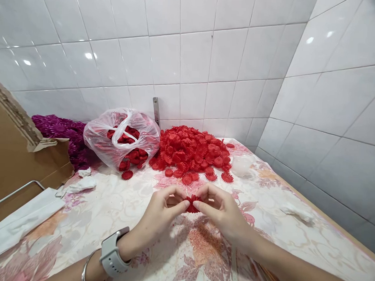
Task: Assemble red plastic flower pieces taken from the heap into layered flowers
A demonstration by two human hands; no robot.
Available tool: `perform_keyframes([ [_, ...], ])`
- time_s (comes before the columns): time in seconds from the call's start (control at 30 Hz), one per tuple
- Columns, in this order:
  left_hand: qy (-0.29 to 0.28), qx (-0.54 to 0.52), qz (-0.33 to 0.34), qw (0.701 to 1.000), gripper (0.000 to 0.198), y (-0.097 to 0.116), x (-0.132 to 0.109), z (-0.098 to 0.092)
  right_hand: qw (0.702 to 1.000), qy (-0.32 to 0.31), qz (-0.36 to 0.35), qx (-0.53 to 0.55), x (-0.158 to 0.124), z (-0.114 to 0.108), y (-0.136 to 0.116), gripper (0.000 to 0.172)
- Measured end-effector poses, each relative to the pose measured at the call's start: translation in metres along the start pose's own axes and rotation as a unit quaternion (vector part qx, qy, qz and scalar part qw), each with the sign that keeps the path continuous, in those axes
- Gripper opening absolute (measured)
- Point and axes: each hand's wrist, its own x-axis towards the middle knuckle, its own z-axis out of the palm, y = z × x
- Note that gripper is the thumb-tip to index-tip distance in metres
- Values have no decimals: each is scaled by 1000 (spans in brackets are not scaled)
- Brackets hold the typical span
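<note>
Between both hands, above the flowered tablecloth, is a small dark red artificial flower [192, 204]. My left hand [169, 203] pinches its left side between thumb and fingers; a watch and a bangle are on that wrist. On the right side of the flower, my right hand [217, 207] grips it in the same way. The fingertips cover part of the petals. Just beyond the hands lies a large heap of red artificial flowers [190, 151], with several loose ones along its front edge.
A knotted clear plastic bag [95, 135] of red flowers stands left of the heap. Purple flowers [57, 127] and a cardboard box [23, 163] are further left. Crumpled white scraps [79, 186] lie on the tablecloth [117, 203]. Tiled walls [193, 54] close off the back and right.
</note>
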Motion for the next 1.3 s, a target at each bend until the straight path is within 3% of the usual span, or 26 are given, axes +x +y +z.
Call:
perform_keyframes([
  [0.2,42,67,30,996,11,-1,-5,7,998,39,-25,-36,-4,3,0,7],
  [0.27,21,5,8,1000,11,-2,-2,5,999,43,-12,-16,-1,-1,0,6],
  [0.43,-34,-148,-64,986,22,-6,8,-4,990,-35,49,127,12,-11,3,13],
  [0.7,-1,-211,-73,975,16,-10,8,-4,960,-63,133,240,14,-12,7,21],
  [0.83,18,-152,-44,987,13,-9,7,-3,965,-78,105,225,10,-10,5,14],
  [1.07,38,-11,47,998,5,-4,-6,7,990,-18,63,123,5,-5,-3,10],
  [1.17,39,-48,23,998,8,-3,-4,7,996,-14,35,86,6,-7,-6,7],
  [1.3,-19,-143,-66,987,20,-2,2,1,990,-54,47,120,11,-10,-4,13],
])
